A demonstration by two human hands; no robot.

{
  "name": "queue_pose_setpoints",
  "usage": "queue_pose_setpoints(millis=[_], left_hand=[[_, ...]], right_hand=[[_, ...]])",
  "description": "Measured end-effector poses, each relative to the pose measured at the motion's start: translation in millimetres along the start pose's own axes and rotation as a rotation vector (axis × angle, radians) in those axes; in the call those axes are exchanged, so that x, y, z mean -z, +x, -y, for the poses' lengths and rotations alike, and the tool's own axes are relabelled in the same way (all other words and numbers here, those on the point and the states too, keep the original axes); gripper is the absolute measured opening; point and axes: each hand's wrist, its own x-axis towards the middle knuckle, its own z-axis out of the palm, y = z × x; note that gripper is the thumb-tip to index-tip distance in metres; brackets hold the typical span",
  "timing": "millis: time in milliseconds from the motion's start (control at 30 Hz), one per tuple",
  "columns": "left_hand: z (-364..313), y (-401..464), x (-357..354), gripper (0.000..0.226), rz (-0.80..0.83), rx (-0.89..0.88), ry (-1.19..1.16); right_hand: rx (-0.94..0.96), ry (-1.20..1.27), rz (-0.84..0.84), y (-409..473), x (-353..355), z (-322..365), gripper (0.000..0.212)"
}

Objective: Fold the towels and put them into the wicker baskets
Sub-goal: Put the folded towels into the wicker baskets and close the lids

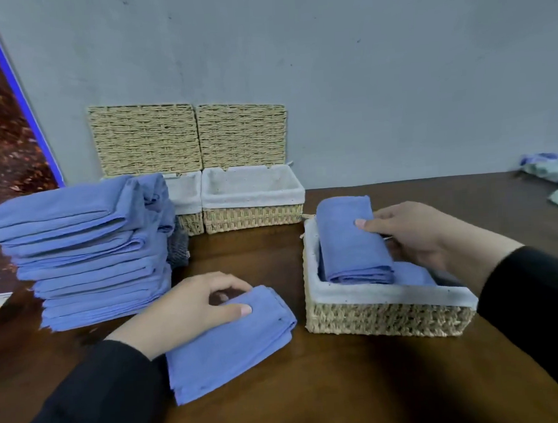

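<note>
A wicker basket [383,320] with a white liner stands at the right on the brown table. My right hand [411,233] grips a folded blue towel [350,243] that lies tilted over the basket's rim, above another blue towel [413,277] inside. My left hand [192,308] holds the upper end of a folded blue towel [232,341] lying on the table in front of me, thumb on top and fingers curled over its edge. A tall stack of blue towels [85,250] stands at the left.
Two lined wicker baskets [255,209] with raised lids stand against the grey wall; the left one [186,200] is partly hidden by the stack. A dark grey cloth [178,249] lies behind the stack. Pale blue-green packets [550,168] lie at the far right.
</note>
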Motion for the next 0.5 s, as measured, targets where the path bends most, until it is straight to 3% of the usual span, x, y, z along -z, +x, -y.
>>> queue_pose_setpoints(millis=[133, 200, 233, 300, 400, 500], left_hand=[[9, 0, -7, 0.022, -0.054, 0.045, -0.104], [13, -1, -9, 0.025, -0.064, 0.061, -0.126], [15, -1, -10, 0.027, -0.066, 0.064, -0.121], [16, 0, -10, 0.03, -0.07, 0.071, -0.115], [15, 0, -10, 0.033, -0.068, 0.081, -0.107], [13, -1, -10, 0.034, -0.068, 0.084, -0.108]], right_hand=[[0.122, -0.675, -0.201, 15, -2, -11, 0.036], [0.394, -0.807, -0.365, 10, 1, -6, 0.053], [0.566, -0.817, -0.369, 5, 2, 0, 0.058], [0.726, -0.884, -0.162, -5, 3, 13, 0.067], [0.485, -1.104, 0.175, 0, 1, 13, 0.092], [0.358, -1.193, 0.268, 6, 0, 8, 0.096]])
